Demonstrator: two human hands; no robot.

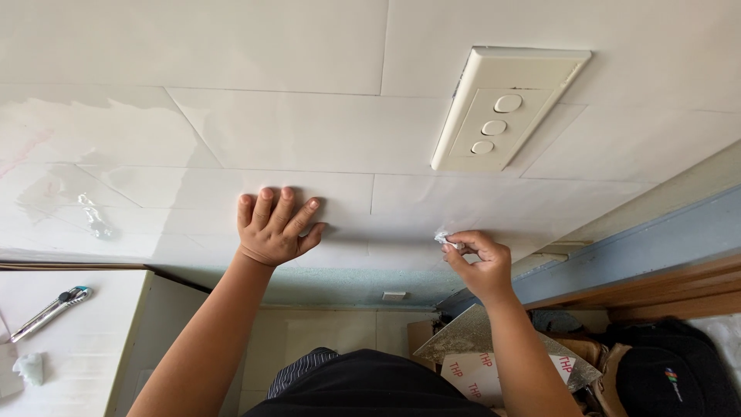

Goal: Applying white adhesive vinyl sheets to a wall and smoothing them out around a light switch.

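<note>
My left hand (274, 228) lies flat with fingers spread on a white wall panel (309, 131). My right hand (478, 262) is to its right, its fingertips pinched on a small crumpled piece of clear film (444, 239) at the panel's lower edge. The white wall is covered in rectangular sheets with thin seams. A white switch plate (502, 108) with three round buttons is mounted above and to the right of my right hand.
A utility knife (50, 303) and a crumpled white scrap (31, 367) lie on a white surface at the left. Peeled clear film (96, 220) hangs on the wall at left. A grey door frame (656, 239), a black cap (671, 378) and a tile piece (471, 336) sit at lower right.
</note>
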